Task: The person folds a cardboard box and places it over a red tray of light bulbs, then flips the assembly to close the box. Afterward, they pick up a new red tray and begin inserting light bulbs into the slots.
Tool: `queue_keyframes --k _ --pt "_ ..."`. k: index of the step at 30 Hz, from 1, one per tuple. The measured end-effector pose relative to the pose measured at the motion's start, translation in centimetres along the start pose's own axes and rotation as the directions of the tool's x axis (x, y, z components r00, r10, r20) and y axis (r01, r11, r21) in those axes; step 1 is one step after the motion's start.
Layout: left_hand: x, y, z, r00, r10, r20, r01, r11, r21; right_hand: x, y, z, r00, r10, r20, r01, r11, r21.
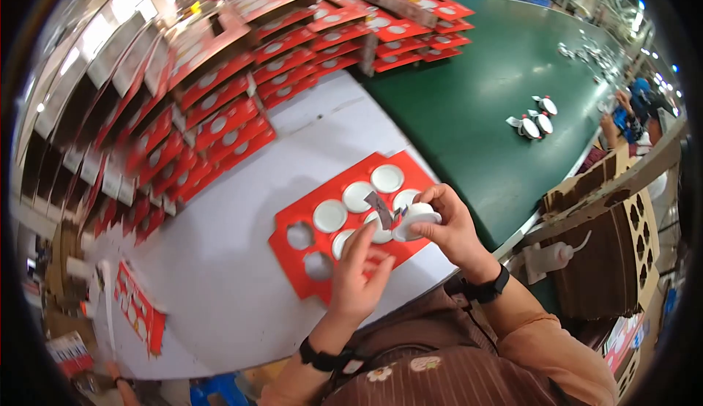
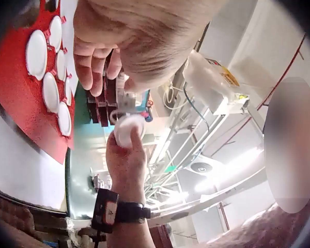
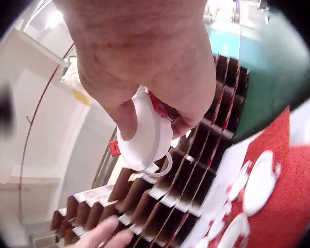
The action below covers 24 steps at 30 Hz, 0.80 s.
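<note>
My right hand (image 1: 460,232) pinches a white round piece (image 1: 419,224) by its rim; in the right wrist view a thin white loop and a red tab stick out from it. A printed grey strip (image 1: 378,210) shows just left of the piece. My left hand (image 1: 359,281) is held over the near side of the red board, fingers loosely bent and thumb apart, holding nothing. The red board (image 1: 293,268) lies under both hands. White discs (image 1: 330,216) sit in most of its round holes, and two holes at its left end have no disc.
Stacked red cards with white discs (image 1: 220,124) rise along the left and back of the white table (image 1: 212,259). Three loose white pieces (image 1: 542,123) lie on the green table (image 1: 469,98), more farther back. A small red card (image 1: 135,307) lies front left; a squeeze bottle (image 1: 553,256) stands right.
</note>
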State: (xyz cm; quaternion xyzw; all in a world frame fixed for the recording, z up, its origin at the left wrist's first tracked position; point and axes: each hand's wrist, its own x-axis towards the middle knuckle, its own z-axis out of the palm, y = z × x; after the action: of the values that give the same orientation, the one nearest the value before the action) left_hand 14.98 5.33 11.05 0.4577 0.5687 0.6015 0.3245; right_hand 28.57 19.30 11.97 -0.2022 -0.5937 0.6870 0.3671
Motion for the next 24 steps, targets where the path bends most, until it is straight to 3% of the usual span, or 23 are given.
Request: queue_keyframes --k 2,3,6,8,9,11,12,14,15,16,17,19,20,24 --pt "-0.4 0.4 -0.2 0.996 0.093 0.013 -0.094 0.991 0.098 -1.4 -0.3 2.2 0.995 -0.033 0.095 0.034 0.999 -0.007" --pt "-0.9 -0.1 -0.4 0.995 0.094 -0.027 -0.093 0.995 0.024 -2.1 -0.4 3.3 0.992 -0.049 0.117 0.051 0.999 -0.013" --pt "-2.1 0.1 -1.9 0.982 0.187 -0.007 -0.185 0.978 0.100 -3.0 -1.0 4.7 0.977 -0.092 0.194 0.092 0.996 0.006" --pt "-3.0 1.5 -2.8 0.984 0.171 -0.045 -0.164 0.979 0.122 -2.5 -2.7 4.4 0.908 -0.134 0.398 0.218 0.960 -0.174" --pt "-3.3 2.2 -3.5 0.992 0.123 -0.007 -0.120 0.977 0.175 -2.5 -3.4 4.2 0.919 -0.118 0.377 0.189 0.969 -0.159" --pt "-3.8 2.7 -4.0 0.996 0.080 0.027 -0.084 0.970 0.230 -1.5 -4.7 4.4 0.866 -0.097 0.491 0.262 0.923 -0.281" --pt "-4.2 2.6 -4.1 0.998 0.038 0.052 -0.047 0.981 0.186 -1.2 -5.4 4.7 0.831 -0.056 0.553 0.291 0.892 -0.346" --pt "-4.8 1.5 -4.7 0.989 0.032 0.146 -0.054 0.987 0.152 -1.1 -6.5 4.9 0.795 0.188 0.577 0.144 0.865 -0.480" --pt "-5.1 1.4 -4.4 0.973 -0.110 0.202 0.111 0.994 0.009 -1.2 -6.0 4.4 0.785 0.144 0.603 0.222 0.843 -0.491" --pt "-5.6 0.5 -3.9 0.987 0.013 0.159 0.015 0.985 -0.171 -0.9 -5.9 4.2 0.758 0.152 0.635 0.282 0.801 -0.528" --pt "-5.5 0.6 -3.8 0.978 0.012 0.206 0.037 0.973 -0.229 -0.6 -6.8 4.6 0.719 0.261 0.644 0.244 0.773 -0.586" --pt "-5.6 1.2 -4.3 0.936 -0.115 0.333 0.213 0.938 -0.274 -0.7 -6.8 4.7 0.691 0.256 0.677 0.178 0.846 -0.502" --pt "-5.5 2.3 -4.6 0.897 -0.210 0.388 0.337 0.895 -0.293 -0.8 -6.6 4.7 0.683 0.351 0.641 0.044 0.856 -0.516" --pt "-5.8 3.3 -4.9 0.865 -0.119 0.487 0.346 0.844 -0.410 -1.8 -6.8 4.9 0.655 0.425 0.625 -0.155 0.885 -0.439"
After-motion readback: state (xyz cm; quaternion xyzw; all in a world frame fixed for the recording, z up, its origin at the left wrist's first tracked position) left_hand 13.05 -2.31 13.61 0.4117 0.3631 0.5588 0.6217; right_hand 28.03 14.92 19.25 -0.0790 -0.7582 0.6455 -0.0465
